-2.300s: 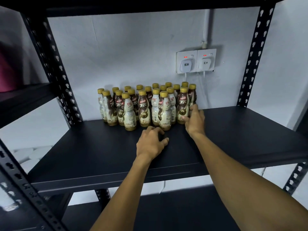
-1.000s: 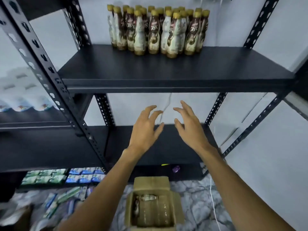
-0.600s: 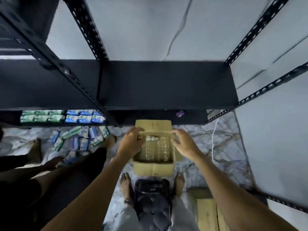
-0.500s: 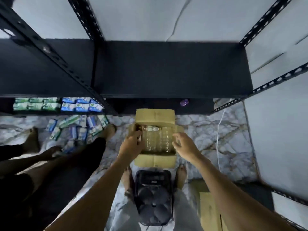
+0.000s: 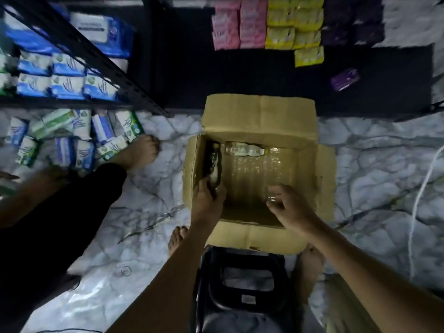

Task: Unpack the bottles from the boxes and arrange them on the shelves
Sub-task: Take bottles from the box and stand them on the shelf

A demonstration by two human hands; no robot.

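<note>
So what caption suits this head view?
Left hand grips a bottle against the left wall of the cardboard box; right hand reaches in.

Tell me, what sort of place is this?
Probably a small shop's stockroom: black metal shelving stacked with pink packets, yellow packets and blue packs, plus an open cardboard box of bottles on the floor.

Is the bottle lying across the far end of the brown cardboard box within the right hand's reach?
Probably yes: the right hand reaches into the open brown cardboard box, and nothing covers the pale-labelled bottle there.
</note>
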